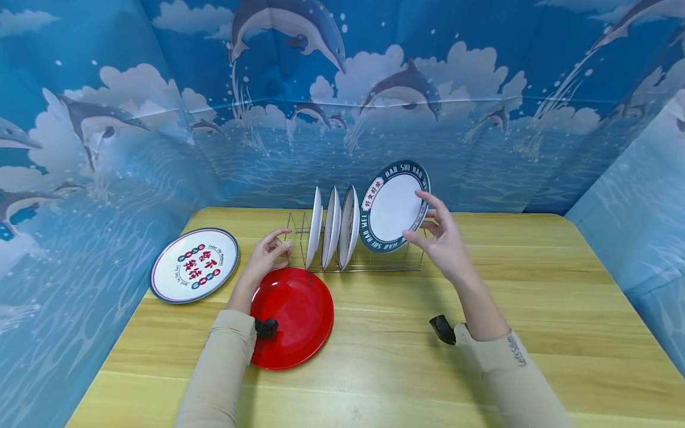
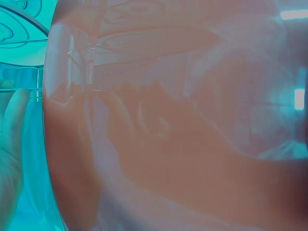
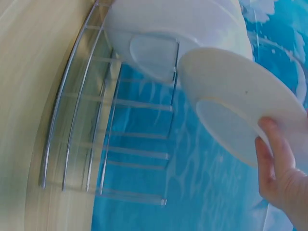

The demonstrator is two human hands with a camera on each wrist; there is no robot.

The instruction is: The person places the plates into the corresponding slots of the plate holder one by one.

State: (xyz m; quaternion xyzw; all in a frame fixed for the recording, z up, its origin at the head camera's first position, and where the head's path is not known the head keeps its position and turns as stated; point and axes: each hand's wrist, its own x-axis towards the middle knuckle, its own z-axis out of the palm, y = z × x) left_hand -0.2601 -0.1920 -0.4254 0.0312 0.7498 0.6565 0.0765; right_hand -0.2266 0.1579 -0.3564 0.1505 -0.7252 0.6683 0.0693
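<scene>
My right hand (image 1: pixel 444 241) pinches the right edge of a white plate (image 1: pixel 396 208) with a dark lettered rim, thumb on its face. The plate tilts over the right part of a wire dish rack (image 1: pixel 382 269). Its pale underside shows in the right wrist view, with fingers (image 3: pixel 276 149) against it. My left hand (image 1: pixel 262 255) holds the rack's left end, fingertips at the wire. Three plates (image 1: pixel 332 229) stand on edge in the rack's left and middle slots. Below the left hand lies a glossy red plate (image 1: pixel 299 315), which fills most of the left wrist view.
A white plate with red and dark lettering (image 1: pixel 194 266) lies at the table's left edge. The rack stands near the back of the wooden table (image 1: pixel 385 356). Behind it hangs a blue dolphin-print cloth (image 1: pixel 321 160). Dark straps show near both wrists.
</scene>
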